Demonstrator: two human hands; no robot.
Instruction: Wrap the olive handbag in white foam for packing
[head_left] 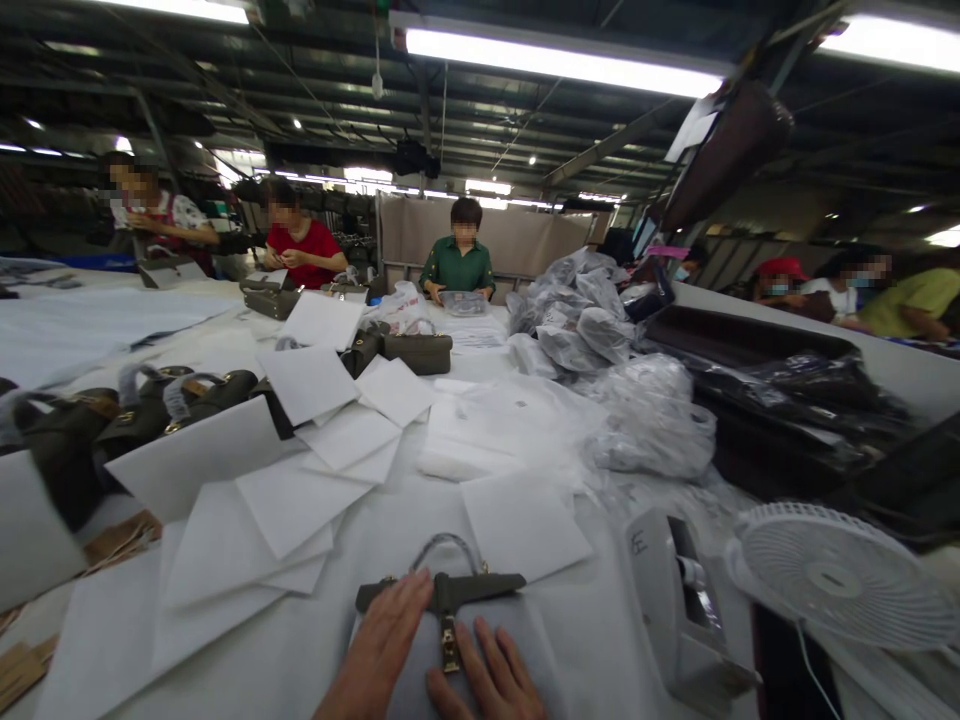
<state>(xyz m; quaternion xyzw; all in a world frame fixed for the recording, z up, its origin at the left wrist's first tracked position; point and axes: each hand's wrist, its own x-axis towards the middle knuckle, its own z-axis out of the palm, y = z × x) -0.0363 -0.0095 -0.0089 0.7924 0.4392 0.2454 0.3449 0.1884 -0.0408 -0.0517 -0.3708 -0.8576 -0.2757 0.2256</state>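
The handbag lies flat at the near table edge, part-wrapped in white sheet. The left hand and right hand press on it open-palmed, gripping nothing. It appears light and semi-stiff; its wrapped handle looks the soundest hold.

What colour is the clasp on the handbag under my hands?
Gold-toned metal clasp on an olive-green handbag, clearest in the head view.

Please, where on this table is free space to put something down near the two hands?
A bare strip of white table lies between the olive-green handbag under the left hand and right hand and the grey tape dispenser. Left is crowded with overlapping white sheets; farther right stands the white fan.
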